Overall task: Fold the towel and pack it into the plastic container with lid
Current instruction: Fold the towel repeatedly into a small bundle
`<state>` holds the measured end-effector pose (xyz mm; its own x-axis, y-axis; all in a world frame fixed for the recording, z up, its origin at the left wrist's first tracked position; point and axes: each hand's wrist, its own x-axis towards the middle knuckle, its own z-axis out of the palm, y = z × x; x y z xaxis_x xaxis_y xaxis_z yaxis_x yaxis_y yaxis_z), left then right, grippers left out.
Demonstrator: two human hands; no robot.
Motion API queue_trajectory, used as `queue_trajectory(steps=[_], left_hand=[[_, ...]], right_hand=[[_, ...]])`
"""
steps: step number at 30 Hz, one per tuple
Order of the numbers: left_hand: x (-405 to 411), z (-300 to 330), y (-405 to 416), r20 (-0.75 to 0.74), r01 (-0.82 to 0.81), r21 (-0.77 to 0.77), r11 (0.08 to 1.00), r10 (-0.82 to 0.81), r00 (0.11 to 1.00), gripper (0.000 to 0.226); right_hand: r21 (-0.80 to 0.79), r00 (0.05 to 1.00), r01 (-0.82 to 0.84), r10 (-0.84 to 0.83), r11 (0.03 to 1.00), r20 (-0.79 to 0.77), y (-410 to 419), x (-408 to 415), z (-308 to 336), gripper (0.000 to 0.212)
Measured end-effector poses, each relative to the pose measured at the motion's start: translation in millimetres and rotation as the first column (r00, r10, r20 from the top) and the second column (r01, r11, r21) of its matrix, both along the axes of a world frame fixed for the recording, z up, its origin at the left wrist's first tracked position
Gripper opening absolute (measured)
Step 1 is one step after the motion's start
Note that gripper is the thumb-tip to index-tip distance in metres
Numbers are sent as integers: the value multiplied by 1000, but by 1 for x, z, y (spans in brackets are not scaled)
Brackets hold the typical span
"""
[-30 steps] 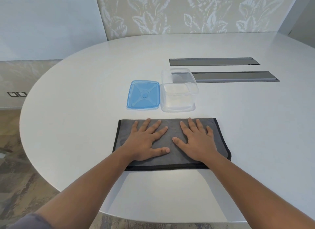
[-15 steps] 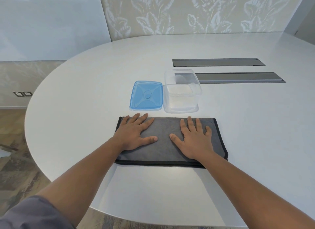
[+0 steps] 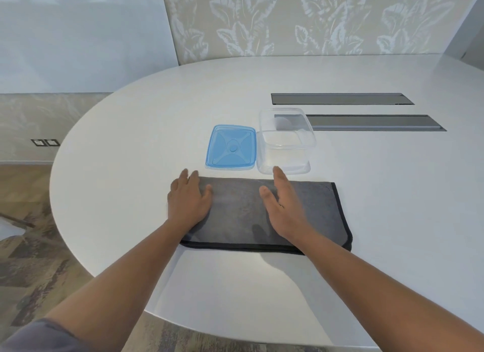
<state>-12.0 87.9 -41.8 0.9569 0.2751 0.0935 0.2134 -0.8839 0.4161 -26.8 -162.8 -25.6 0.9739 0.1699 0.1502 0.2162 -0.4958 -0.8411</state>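
A grey towel (image 3: 317, 212) with a black hem lies folded flat on the white table, near its front edge. My left hand (image 3: 189, 199) rests palm down on the towel's left end, its fingertips reaching past the far left corner. My right hand (image 3: 284, 210) is over the towel's middle, tilted on its edge with the fingers together and pointing away; it holds nothing. Just beyond the towel stands the clear plastic container (image 3: 286, 142), uncovered and empty. Its blue lid (image 3: 231, 147) lies flat beside it on the left.
The white oval table (image 3: 131, 168) has two long grey recessed slots (image 3: 366, 110) behind and right of the container. The table's curved edge runs along the left and front, with patterned floor below. A leaf-patterned wall stands behind.
My left hand has slid left to the towel's left end. My right hand has lifted from flat to tilted and moved toward the towel's middle. The towel stays in place.
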Motion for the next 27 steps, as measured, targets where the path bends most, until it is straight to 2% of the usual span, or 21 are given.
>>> queue_trajectory(steps=[2,5,8,11,14,17,20,21,22,24,27], left_hand=[[0,5,3,-40,-47,-51,998,45,998,58],[1,16,8,-77,-30,-80,996,23,997,58],[2,25,13,-126,-56,-114,992,41,991,49],[3,32,15,-181,-98,-155,983,69,981,54],[3,40,18,-259,-148,-309,939,66,964,46],[4,49,20,-340,-155,-459,875,-12,940,30],[7,60,21,-376,-148,-510,848,-65,924,16],[8,64,22,-372,-151,-531,834,-69,926,15],[9,68,23,-361,-149,-539,829,-68,930,17],[9,76,28,-333,-116,-488,865,-62,941,18],[10,90,37,-322,-62,-375,925,-68,944,23]], right_hand=[[241,994,-11,36,970,-100,23,-5,9,73],[390,980,19,60,920,-191,48,-8,12,67],[410,967,38,70,911,-245,59,-9,10,67],[411,959,61,60,910,-276,59,-8,8,67],[453,954,90,55,887,-296,58,-7,9,68],[506,946,128,49,853,-322,57,-7,12,67],[622,941,80,148,779,-306,55,0,9,25],[648,935,86,163,756,-314,55,1,11,24],[650,927,108,160,752,-340,54,0,14,32],[673,923,112,175,731,-342,50,-3,19,65],[690,892,134,218,711,-397,53,-8,26,77]])
